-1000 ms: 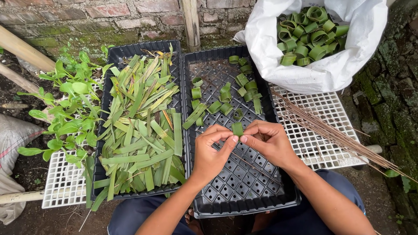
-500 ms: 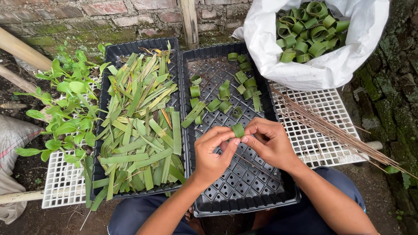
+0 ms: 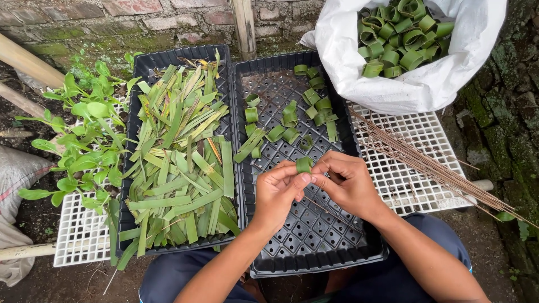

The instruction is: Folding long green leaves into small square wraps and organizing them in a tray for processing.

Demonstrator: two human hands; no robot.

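outdoor garden or nursery work spot, at ground level. evidence: mossy brick wall point(image 3: 140, 22) behind, bare damp soil point(image 3: 33, 213) underfoot, bamboo poles point(image 3: 245, 25) leaning by the wall. black seedling trays point(image 3: 314, 247) rest on white plastic grids point(image 3: 78, 241); one tray holds cut leaf strips point(image 3: 179, 163). leafy green plants point(image 3: 84, 134) grow at left. white sack point(image 3: 415, 84) holds rolled leaf rings point(image 3: 401, 28).
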